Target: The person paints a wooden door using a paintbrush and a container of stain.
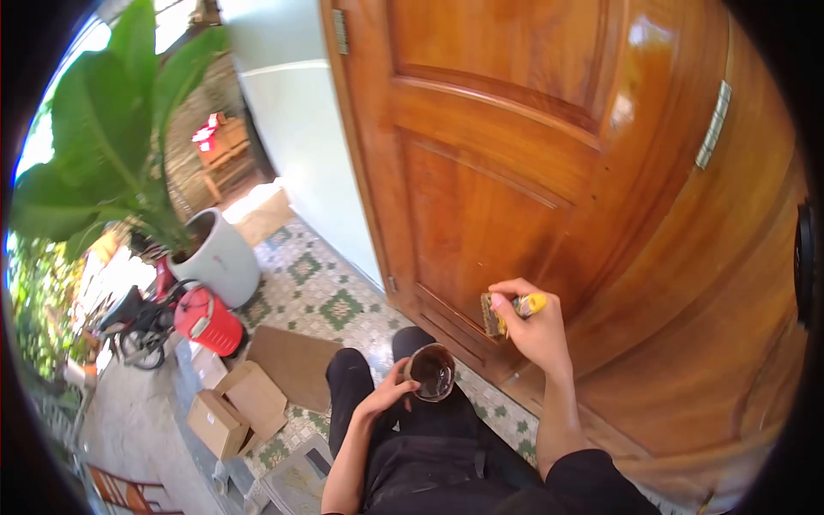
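Observation:
My right hand [536, 330] is closed around the yellow handle of a paintbrush [495, 314]. The brush's bristle end points left, close against the lower panel of a glossy brown wooden door [481, 232]. Over my lap, my left hand [390, 388] grips the side of a round cup [432, 372] with dark, shiny liquid inside. The cup's open top faces up toward me, and part of its wall is hidden by my fingers and the tilt of the view.
Patterned tiles [339, 309] cover the floor. To the left are an open cardboard box [219, 422], a flat cardboard sheet [292, 367], a red container [209, 322] and a white pot [225, 262] with a large-leafed plant. A motorbike [142, 330] stands farther off.

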Demonstrator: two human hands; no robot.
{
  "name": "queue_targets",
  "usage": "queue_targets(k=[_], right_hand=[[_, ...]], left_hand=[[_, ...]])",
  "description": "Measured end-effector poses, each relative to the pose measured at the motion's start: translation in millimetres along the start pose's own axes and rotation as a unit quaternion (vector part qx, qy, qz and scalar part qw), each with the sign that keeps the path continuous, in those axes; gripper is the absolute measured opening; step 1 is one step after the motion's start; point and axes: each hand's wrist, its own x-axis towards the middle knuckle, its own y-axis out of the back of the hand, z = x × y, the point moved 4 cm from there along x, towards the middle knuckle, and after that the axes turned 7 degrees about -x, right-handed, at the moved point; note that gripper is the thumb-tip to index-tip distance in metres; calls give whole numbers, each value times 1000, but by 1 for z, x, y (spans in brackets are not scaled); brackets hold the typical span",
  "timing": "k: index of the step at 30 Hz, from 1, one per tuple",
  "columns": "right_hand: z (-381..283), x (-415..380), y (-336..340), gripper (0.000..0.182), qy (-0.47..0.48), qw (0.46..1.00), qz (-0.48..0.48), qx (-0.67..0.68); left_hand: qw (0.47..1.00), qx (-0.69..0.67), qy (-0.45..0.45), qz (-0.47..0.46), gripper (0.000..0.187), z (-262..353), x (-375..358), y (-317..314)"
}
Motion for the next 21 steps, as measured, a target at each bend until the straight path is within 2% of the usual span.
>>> queue_targets(k=[2, 5, 6, 8, 10, 13, 15, 18, 20, 21], right_hand=[[-20, 3, -11, 16, 52, 998, -36, -7], [-45, -5, -25, 18, 116, 982, -140, -45], [-46, -8, -28, 18, 131, 980, -143, -38], [-47, -15, -35, 16, 199, 955, -203, -83], [-44, -23, -39, 18, 180, 952, -235, -83], [-30, -31, -48, 19, 167, 965, -200, 14], [-22, -38, -49, 19, 152, 969, -196, 22], [-12, -55, -40, 18, 155, 967, -201, 19], [-1, -60, -26, 21, 145, 971, -190, 23], [2, -65, -17, 20, 117, 972, -199, 35]], left_hand=[[999, -9, -3, 32, 81, 3, -2, -3], [998, -23, -27, 59, 73, 10, -13, -9], [996, -31, -32, 78, 70, 16, -17, -14], [994, -35, -47, 98, 68, 17, -17, -13], [994, -32, -35, 94, 69, 12, -19, -13], [994, -11, -38, 106, 71, 9, -17, -8], [994, -1, -30, 105, 72, 4, -14, -6], [992, 5, -66, 110, 72, -5, -7, -1], [993, 23, -52, 107, 74, 3, -12, -7], [993, 9, -55, 108, 75, 7, -11, -6]])
